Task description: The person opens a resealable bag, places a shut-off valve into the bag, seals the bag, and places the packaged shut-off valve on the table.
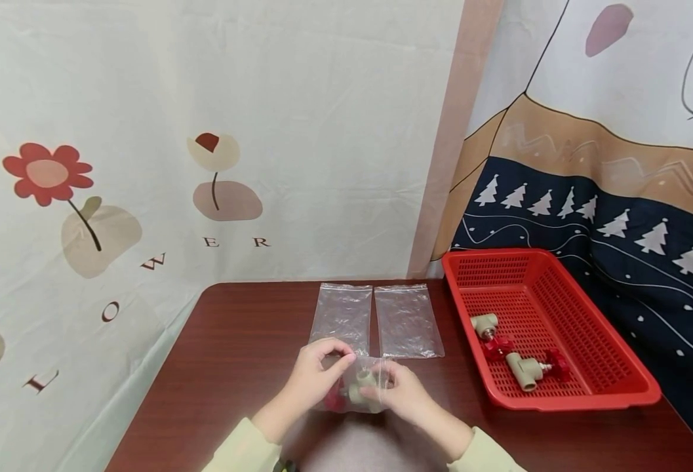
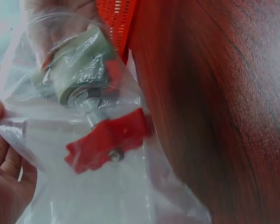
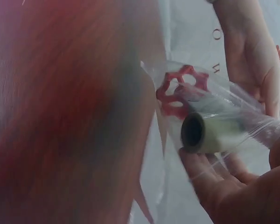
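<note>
Pale sleeves (image 1: 242, 449) showed nearest; beyond them, left of the red basket (image 1: 576, 401), a clear plastic bag (image 2: 102, 191) held a beige pipe valve (image 2: 81, 65) with a red handwheel (image 2: 107, 140). The left hand (image 1: 316, 370) pinched the bag, while the right hand (image 1: 406, 393) curled its fingers around the right side. Slick plastic slipping from that light pinch could have dropped the valve.

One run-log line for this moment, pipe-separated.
left hand: pinches clear bag | right hand: holds same bag | inside: red-handled valve | red basket: two more valves | table: two other bags
</note>
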### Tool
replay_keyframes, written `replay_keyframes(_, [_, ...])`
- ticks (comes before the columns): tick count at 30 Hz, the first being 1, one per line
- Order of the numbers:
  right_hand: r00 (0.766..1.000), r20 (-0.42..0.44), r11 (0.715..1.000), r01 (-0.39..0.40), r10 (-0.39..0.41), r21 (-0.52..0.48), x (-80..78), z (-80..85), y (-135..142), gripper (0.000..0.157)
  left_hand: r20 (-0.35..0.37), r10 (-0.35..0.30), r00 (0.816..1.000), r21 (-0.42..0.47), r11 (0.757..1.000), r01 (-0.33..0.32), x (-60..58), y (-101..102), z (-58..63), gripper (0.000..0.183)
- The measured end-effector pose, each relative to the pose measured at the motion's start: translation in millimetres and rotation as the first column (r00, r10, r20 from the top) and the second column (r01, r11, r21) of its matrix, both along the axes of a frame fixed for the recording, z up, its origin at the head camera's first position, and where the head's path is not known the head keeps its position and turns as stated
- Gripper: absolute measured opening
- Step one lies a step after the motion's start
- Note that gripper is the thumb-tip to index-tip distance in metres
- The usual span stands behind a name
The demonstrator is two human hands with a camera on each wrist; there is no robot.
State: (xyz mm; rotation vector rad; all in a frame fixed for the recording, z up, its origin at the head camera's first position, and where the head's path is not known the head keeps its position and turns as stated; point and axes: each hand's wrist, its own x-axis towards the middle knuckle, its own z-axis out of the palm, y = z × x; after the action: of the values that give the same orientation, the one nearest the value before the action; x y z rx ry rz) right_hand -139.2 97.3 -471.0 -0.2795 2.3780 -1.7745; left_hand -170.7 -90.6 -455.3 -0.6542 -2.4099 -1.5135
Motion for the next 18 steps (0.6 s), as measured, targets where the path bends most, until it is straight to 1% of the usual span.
replay_keyframes(2, [0.995, -0.097, 0.995, 0.027, -0.019, 0.091, -1.3, 2.3, 4, 0.032, -0.008, -0.011, 1.0, 0.014, 1.0, 0.011, 0.7, 0, 0.5, 0.004])
replay_keyframes(4, [0.986, -0.169, 0.989, 0.042, -0.017, 0.144, -1.1, 4.6, 8, 0.03, -0.015, -0.011, 1.0, 0.025, 1.0, 0.012, 2.1, 0, 3.2, 0.004])
replay_keyframes(7, [0.97, -0.244, 0.98, 0.054, -0.005, 0.194, 1.6, 7.9, 12, 0.03, -0.033, -0.017, 0.999, 0.055, 0.998, 0.019, 7.9, 2, 17.2, 0.004])
replay_keyframes(9, [0.957, -0.291, 0.973, 0.07, -0.004, 0.218, 4.3, 10.1, 14, 0.03, -0.032, -0.023, 0.999, 0.084, 0.996, 0.026, 11.6, 2, 26.5, 0.005])
replay_keyframes(11, [0.938, -0.346, 0.965, 0.098, -0.008, 0.243, 6.4, 11.9, 15, 0.029, -0.04, -0.042, 0.998, 0.11, 0.993, 0.046, 14.6, 3, 33.7, 0.005])
replay_keyframes(12, [0.926, -0.377, 0.96, 0.115, -0.011, 0.254, 7.2, 12.7, 15, 0.028, -0.038, -0.048, 0.998, 0.118, 0.992, 0.052, 14.7, 3, 33.9, 0.004])
replay_keyframes(14, [0.895, -0.446, 0.947, 0.159, -0.019, 0.279, 8.1, 14.3, 15, 0.025, -0.042, -0.061, 0.997, 0.13, 0.989, 0.066, 14.7, 3, 33.9, 0.003])
replay_keyframes(15, [0.88, -0.475, 0.945, 0.173, -0.021, 0.279, 8.2, 15.2, 16, 0.024, -0.05, -0.064, 0.997, 0.133, 0.989, 0.071, 14.6, 3, 33.6, 0.002])
replay_keyframes(18, [0.846, -0.532, 0.944, 0.206, -0.04, 0.258, 7.0, 15.1, 18, 0.017, -0.061, -0.053, 0.997, 0.138, 0.988, 0.061, 14.1, 5, 33.0, 0.001])
